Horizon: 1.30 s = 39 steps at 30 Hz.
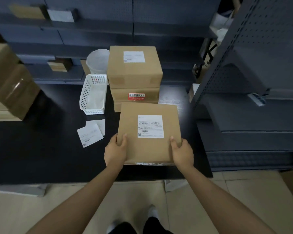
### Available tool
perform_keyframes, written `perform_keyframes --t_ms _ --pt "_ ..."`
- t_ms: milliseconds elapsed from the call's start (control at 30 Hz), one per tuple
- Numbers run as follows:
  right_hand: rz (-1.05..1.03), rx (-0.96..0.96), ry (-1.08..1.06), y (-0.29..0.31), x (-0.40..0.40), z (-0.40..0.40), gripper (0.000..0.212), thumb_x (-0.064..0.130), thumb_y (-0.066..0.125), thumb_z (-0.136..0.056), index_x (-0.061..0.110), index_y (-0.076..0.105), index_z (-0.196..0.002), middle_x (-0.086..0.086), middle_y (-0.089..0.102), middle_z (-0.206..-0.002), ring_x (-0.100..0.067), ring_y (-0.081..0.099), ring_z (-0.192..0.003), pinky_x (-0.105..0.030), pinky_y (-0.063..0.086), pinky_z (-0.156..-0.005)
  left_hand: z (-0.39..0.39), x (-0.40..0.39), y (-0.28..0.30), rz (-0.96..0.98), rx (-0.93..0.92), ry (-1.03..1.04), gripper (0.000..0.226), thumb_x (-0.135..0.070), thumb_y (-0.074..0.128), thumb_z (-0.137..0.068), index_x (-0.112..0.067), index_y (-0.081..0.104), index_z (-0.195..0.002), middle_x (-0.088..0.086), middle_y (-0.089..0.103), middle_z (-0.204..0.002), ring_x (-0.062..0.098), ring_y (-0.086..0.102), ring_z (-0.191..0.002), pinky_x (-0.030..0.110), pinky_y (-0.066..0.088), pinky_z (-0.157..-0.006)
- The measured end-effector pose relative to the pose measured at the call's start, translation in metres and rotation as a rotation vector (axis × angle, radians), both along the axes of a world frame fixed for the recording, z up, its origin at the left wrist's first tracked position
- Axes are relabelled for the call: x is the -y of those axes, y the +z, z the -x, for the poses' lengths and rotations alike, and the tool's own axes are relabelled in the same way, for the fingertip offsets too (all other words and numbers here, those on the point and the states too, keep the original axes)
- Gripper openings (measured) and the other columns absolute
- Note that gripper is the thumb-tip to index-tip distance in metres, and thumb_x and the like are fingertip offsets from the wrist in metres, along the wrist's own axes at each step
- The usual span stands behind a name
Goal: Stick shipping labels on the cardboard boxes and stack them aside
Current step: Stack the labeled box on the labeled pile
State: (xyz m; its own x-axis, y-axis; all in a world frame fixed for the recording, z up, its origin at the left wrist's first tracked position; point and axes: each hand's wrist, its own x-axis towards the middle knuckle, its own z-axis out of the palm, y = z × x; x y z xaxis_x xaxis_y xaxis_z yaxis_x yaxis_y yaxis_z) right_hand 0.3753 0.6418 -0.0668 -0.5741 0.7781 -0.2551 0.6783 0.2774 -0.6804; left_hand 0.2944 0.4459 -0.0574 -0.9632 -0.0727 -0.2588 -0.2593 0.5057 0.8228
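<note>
A flat cardboard box [134, 120] with a white shipping label [150, 126] on its top is held over the dark table [41, 149]. My left hand [115, 152] grips its near left corner, thumb on top. My right hand [182, 152] grips the near right corner the same way. Just behind it rises a stack of cardboard boxes [134, 76]; the top one carries a white label [134, 56] and a lower one a red sticker [136, 97]. Loose white labels [90, 134] lie on the table left of the held box.
A white perforated basket [93, 96] and a white bucket [97, 60] stand left of the stack. More cardboard boxes [10, 81] are piled at the far left. Dark metal shelving [254, 68] closes in on the right and behind. My feet show on the tiled floor below.
</note>
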Motion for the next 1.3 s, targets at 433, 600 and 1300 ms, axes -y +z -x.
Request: perform_keyframes --t_ms 433,600,1300 --pt "-0.02 -0.182 -0.023 0.073 -0.057 0.009 0.056 0.066 0.046 -0.086 0.023 0.056 -0.12 0.002 0.063 -0.11 -0.022 0.058 -0.098 -0.038 0.048 -0.083 0.017 -0.049 0.074 -0.008 -0.225 -0.038 0.043 -0.058 0.05 -0.088 -0.03 0.059 -0.12 -0.011 0.063 -0.1 0.018 0.06 -0.094 0.033 0.047 -0.082" --pt "-0.029 -0.335 0.042 0.13 -0.067 0.049 0.049 0.065 0.047 -0.087 0.025 0.055 -0.113 0.008 0.056 -0.101 -0.015 0.052 -0.09 -0.033 0.042 -0.077 0.05 -0.052 0.132 -0.043 -0.392 -0.01 0.048 -0.06 0.05 -0.088 -0.021 0.063 -0.114 -0.008 0.065 -0.102 0.017 0.06 -0.092 0.034 0.048 -0.079" --pt "-0.061 -0.285 0.113 0.185 -0.081 0.309 0.058 0.067 0.046 -0.085 0.015 0.062 -0.104 -0.002 0.063 -0.1 -0.02 0.057 -0.086 -0.033 0.042 -0.072 0.295 -0.057 0.183 -0.022 -0.303 -0.015 0.048 -0.055 0.044 -0.093 -0.014 0.06 -0.113 -0.002 0.06 -0.094 0.021 0.055 -0.086 0.036 0.047 -0.082"
